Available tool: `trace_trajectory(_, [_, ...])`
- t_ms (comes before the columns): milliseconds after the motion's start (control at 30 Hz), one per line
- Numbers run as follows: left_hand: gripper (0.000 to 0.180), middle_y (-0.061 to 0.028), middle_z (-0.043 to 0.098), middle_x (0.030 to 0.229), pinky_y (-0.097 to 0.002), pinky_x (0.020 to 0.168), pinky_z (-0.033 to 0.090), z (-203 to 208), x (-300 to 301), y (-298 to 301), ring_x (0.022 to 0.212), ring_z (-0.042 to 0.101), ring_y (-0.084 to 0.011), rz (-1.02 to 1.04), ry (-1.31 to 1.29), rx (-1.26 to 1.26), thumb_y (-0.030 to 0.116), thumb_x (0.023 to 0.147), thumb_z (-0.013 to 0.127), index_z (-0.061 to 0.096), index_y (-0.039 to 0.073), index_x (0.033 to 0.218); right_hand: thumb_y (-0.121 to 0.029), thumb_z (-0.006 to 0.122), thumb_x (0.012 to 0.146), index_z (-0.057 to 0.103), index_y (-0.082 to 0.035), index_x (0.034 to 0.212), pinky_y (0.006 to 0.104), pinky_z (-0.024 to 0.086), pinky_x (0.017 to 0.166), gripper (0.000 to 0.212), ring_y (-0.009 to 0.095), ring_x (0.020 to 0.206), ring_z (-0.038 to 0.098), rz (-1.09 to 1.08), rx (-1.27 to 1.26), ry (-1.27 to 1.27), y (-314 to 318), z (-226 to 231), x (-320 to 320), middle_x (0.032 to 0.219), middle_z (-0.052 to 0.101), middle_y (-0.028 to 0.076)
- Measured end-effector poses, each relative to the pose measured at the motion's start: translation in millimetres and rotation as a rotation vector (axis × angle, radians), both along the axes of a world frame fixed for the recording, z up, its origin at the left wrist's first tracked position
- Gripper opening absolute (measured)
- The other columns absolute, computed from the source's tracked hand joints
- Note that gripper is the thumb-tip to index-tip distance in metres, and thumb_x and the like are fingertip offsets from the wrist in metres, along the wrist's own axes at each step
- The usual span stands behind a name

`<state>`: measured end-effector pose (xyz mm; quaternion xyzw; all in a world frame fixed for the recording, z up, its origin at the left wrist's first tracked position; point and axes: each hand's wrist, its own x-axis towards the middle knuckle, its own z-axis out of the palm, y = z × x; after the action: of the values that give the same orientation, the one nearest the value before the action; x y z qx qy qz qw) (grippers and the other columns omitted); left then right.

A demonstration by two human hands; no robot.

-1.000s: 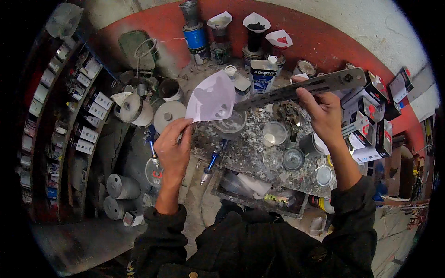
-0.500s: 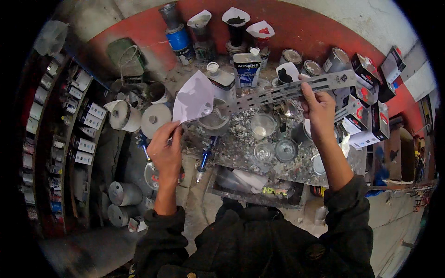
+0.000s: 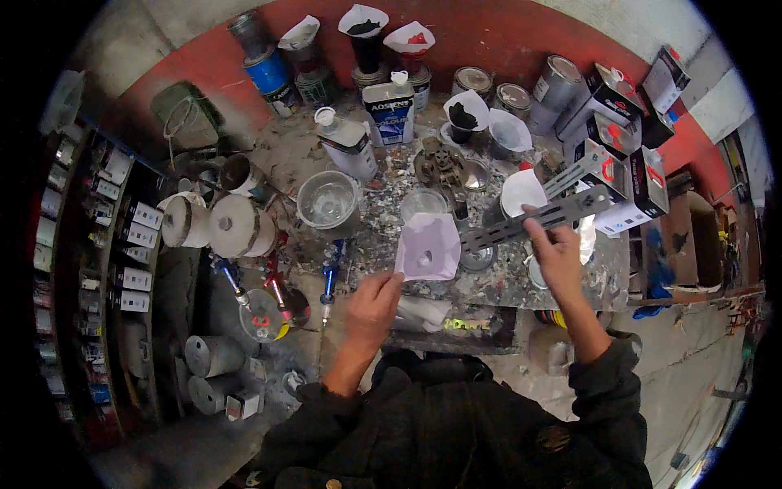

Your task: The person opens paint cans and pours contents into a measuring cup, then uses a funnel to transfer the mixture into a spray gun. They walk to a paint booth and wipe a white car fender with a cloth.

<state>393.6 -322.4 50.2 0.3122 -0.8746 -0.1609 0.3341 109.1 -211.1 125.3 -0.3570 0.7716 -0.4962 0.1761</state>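
Observation:
My left hand pinches the lower left corner of a pale lilac-white paper paint strainer, which hangs over the near part of the workbench and hides what lies under it. In my right hand is a long, flat grey mixing stick with slots along it, tilted so that its left end sits lower, close to the strainer. Left of the strainer stands a translucent plastic tub with clear liquid inside. Beyond the strainer a clear cup shows in part.
Rectangular metal cans and paint tins with paper strainers line the red wall. Boxy cans crowd the right side. Blue and red spray guns hang at the front left edge. Shelves of small tins stand far left.
The strainer has come away from above the plastic tub, to the right and nearer me. My right hand has lowered the mixing stick. The whole view has shifted as well.

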Motion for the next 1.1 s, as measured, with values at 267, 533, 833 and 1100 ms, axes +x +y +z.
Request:
trace_trajectory(267, [0.032, -0.0062, 0.065, 0.096, -0.0358, 0.068, 0.053, -34, -5, 4, 0.083, 0.064, -0.0253, -0.038, -0.189, -0.143, 0.007, 0.073, 0.074, 0.068, 0.010, 0.105, -0.011, 0.069, 0.089, 0.070, -0.003, 0.111, 0.0241, 0.044, 0.061, 0.023, 0.005, 0.067, 0.052, 0.113, 0.052, 0.107, -6, -43, 25, 0.075, 0.065, 0.002])
trace_trajectory(533, [0.036, -0.0106, 0.062, 0.095, -0.0366, 0.069, 0.051, -68, 10, 18, 0.086, 0.064, -0.0259, 0.193, 0.012, 0.364, 0.009, 0.080, 0.071, 0.058, 0.007, 0.114, -0.027, 0.072, 0.085, 0.072, -0.003, 0.084, 0.0374, 0.043, 0.052, 0.024, 0.031, 0.053, 0.058, 0.077, -0.052, 0.205, -21, -66, 36, 0.063, 0.061, 0.016])
trace_trajectory(833, [0.042, -0.0166, 0.067, 0.110, -0.0390, 0.086, 0.050, -163, -38, 2, 0.099, 0.065, -0.0320, 0.001, 0.092, 0.756, 0.022, 0.077, 0.073, 0.063, 0.003, 0.113, -0.031, 0.070, 0.087, 0.068, -0.006, 0.085, 0.0401, 0.043, 0.051, 0.025, 0.030, 0.054, 0.056, 0.086, 0.071, 0.329, -19, -54, 41, 0.065, 0.060, 0.015])
trace_trajectory(1100, [0.045, -0.0133, 0.066, 0.109, -0.0358, 0.085, 0.051, -154, -64, 25, 0.100, 0.064, -0.0228, -0.062, 0.371, 1.116, 0.013, 0.079, 0.073, 0.058, 0.001, 0.120, -0.033, 0.071, 0.086, 0.068, -0.002, 0.080, 0.0394, 0.044, 0.052, 0.032, 0.033, 0.059, 0.061, 0.051, 0.084, 0.136, 20, -44, 13, 0.067, 0.060, 0.018])
